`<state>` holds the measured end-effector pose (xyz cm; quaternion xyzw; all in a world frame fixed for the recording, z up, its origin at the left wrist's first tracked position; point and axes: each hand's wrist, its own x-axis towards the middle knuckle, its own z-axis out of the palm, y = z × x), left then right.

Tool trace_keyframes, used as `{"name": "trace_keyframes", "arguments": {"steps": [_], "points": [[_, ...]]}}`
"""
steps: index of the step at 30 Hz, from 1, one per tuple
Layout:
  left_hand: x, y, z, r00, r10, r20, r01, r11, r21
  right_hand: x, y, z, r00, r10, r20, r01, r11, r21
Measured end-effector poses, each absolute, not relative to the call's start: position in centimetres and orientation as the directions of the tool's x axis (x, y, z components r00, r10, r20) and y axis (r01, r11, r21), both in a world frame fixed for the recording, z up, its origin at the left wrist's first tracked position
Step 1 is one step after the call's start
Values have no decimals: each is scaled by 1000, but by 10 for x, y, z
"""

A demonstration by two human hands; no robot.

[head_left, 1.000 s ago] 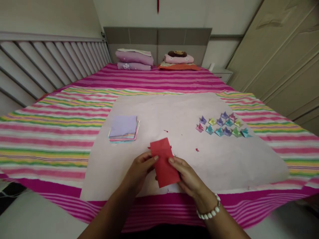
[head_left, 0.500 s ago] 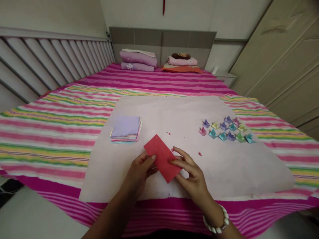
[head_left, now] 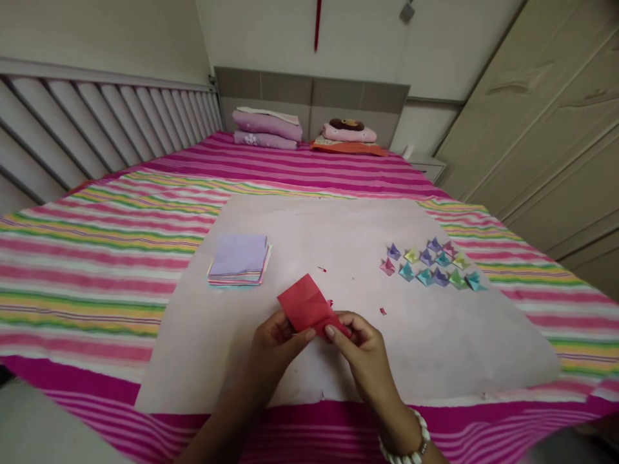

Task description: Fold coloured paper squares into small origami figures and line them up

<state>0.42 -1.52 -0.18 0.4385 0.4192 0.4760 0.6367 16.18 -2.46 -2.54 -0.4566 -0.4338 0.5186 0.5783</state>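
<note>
A red sheet of paper point(head_left: 304, 301) is held above the large white paper point(head_left: 309, 232), its near right part bent up under the thumbs. My left hand point(head_left: 278, 345) grips its lower left edge, thumb on top and fingers beneath. My right hand point(head_left: 360, 341) pinches the right corner, with the thumb pressed on the face and the fingers behind. Left of the hands lies a stack of coloured paper squares point(head_left: 239, 254), a lilac one on top. Several small folded paper pieces point(head_left: 425, 277) in purple, yellow, teal, pink and green stand in rows at the right.
Small red scraps point(head_left: 383, 311) lie on the white paper near my hands. Under it is a striped bedsheet point(head_left: 97, 258). Farther back are folded purple bedding point(head_left: 268, 125) and a pink pile point(head_left: 349, 133) by the headboard point(head_left: 309, 87). A white railing point(head_left: 120, 103) runs along the left.
My right hand has closed from spread fingers into a pinch on the red paper, and the sheet's near right part is now bent up. The view has tilted slightly upward.
</note>
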Motion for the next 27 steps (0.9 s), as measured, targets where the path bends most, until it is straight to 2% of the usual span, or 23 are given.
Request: {"name": "trace_keyframes", "arguments": {"steps": [6,11,16,21,27], "points": [[4,-15,2,232,972,-23,-198,70,978,164,-23,-23,70,997,-23,-349,2,-937],[2,-16,4,337,940,-54,-193,125,973,171,-22,-19,-90,989,-115,-370,-141,-918],[3,-18,-7,113,994,-12,-213,36,976,167,-23,-24,-66,986,-155,-417,-168,-893],[2,-18,-15,146,987,63,-106,-47,993,164,-24,-23,-56,990,-126,-401,-138,-906],[1,-17,-12,74,993,90,9,-91,996,163,-26,-18,-47,994,-97,-334,-107,-936]]}}
